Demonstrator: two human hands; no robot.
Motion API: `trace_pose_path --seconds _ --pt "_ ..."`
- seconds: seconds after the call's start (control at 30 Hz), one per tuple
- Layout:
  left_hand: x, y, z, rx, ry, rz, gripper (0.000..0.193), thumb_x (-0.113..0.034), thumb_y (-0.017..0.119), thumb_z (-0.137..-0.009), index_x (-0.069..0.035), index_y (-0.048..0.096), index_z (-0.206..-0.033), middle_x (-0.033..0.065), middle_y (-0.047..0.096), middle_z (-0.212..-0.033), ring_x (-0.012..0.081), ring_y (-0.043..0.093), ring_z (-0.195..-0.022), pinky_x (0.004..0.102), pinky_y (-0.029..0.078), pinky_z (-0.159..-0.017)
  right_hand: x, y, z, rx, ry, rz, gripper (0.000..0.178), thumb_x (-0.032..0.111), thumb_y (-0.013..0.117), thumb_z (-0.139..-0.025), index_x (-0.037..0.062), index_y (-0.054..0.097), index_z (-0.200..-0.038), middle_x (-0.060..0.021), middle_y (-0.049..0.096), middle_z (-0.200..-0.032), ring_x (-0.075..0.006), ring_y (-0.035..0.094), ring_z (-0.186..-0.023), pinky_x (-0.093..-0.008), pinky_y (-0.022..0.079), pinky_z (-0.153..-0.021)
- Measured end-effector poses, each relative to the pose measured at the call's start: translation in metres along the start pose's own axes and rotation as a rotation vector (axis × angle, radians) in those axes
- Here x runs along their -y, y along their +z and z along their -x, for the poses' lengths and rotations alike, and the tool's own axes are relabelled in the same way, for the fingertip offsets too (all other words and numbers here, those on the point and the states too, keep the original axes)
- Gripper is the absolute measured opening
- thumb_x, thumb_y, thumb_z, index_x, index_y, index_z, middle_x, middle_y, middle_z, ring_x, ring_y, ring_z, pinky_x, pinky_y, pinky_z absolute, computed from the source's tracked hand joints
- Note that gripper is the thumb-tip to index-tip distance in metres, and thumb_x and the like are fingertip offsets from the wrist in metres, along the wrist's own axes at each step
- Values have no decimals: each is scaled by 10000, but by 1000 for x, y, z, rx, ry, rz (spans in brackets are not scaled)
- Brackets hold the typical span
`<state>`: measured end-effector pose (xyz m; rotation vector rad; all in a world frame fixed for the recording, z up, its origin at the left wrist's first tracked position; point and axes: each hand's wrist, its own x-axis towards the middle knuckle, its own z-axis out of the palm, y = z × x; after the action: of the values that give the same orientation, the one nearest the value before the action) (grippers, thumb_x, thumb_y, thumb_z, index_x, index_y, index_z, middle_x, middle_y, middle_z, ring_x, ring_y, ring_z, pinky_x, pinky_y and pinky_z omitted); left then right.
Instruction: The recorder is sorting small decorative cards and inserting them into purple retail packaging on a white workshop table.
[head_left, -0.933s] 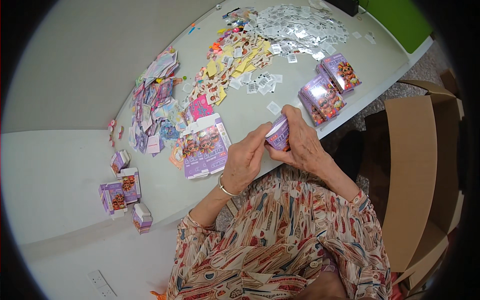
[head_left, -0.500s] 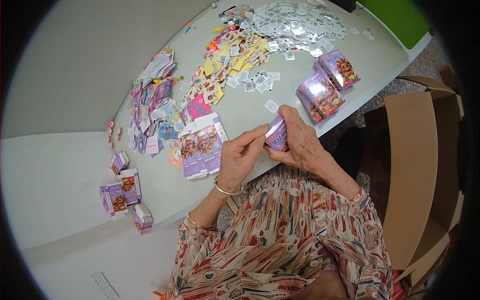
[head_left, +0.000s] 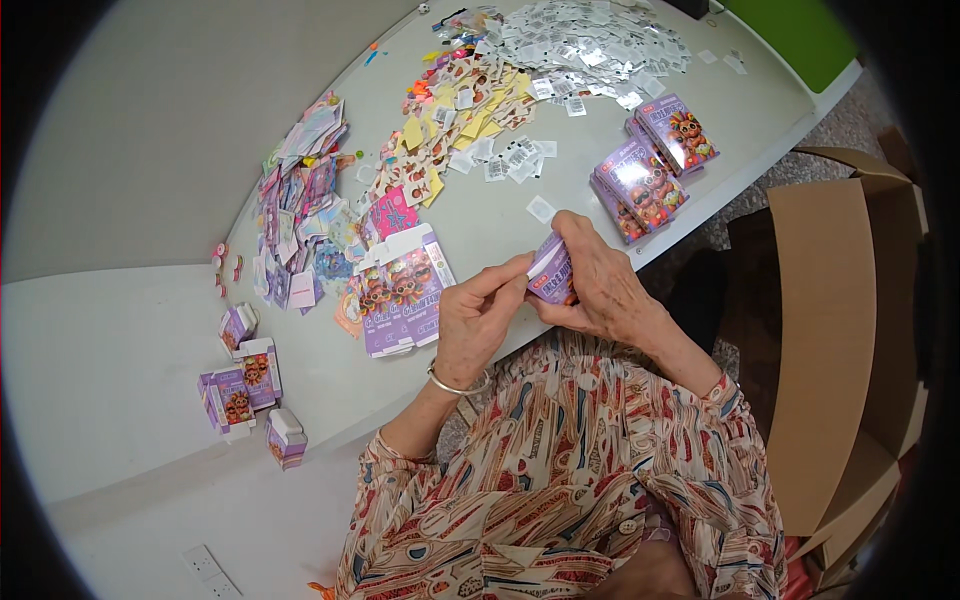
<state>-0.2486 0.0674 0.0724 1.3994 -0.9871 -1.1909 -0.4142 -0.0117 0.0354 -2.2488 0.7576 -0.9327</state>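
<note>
A small purple cardboard box [head_left: 550,275] is held between my two hands above the table's near edge. My right hand [head_left: 598,280] wraps round its right side, thumb below and fingers over the top. The fingertips of my left hand [head_left: 480,310] pinch at the box's left end, where a pale edge shows. Flattened purple cartons [head_left: 405,310] lie just left of my left hand. Beyond the box is a single small white sachet [head_left: 541,209]. Several filled purple boxes [head_left: 645,185] are stacked at the right edge of the table.
Heaps of white sachets [head_left: 585,50], yellow and printed cards [head_left: 470,115], and colourful packets [head_left: 305,210] cover the table's far side. More purple boxes [head_left: 240,385] stand at the left. An open brown carton [head_left: 820,350] is beside the table on the right.
Both hands stay on the purple box in nearly the same place. The box has turned slightly between my fingers, and the view has shifted a little.
</note>
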Motion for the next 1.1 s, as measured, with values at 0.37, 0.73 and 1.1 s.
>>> trace_pose_path --seconds 0.37,0.73,1.1 --pt "18 12 4 -63 324 -305 262 30 572 -887 38 633 -1142 213 635 -1186 230 653 -1024 291 505 -863 -4 8 5 -7 -23 92 831 299 752 -714 -64 322 -1325 -258 426 -1273 -402 541 -1043 -419 539 -764" --pt "8 31 -13 -71 372 -375 243 36 597 -857 26 628 -1097 170 660 -1042 248 670 -928 301 516 -788 -2 3 3 -31 26 145 814 283 762 -700 -50 338 -1311 -253 432 -1265 -405 544 -1014 -426 526 -775" --pt "18 40 -13 -212 403 -421 287 5 548 -919 52 571 -1202 195 656 -1115 265 653 -1022 330 501 -861 -4 -1 2 -80 58 95 828 329 754 -725 -75 326 -1308 -278 433 -1257 -411 542 -1034 -439 509 -813"
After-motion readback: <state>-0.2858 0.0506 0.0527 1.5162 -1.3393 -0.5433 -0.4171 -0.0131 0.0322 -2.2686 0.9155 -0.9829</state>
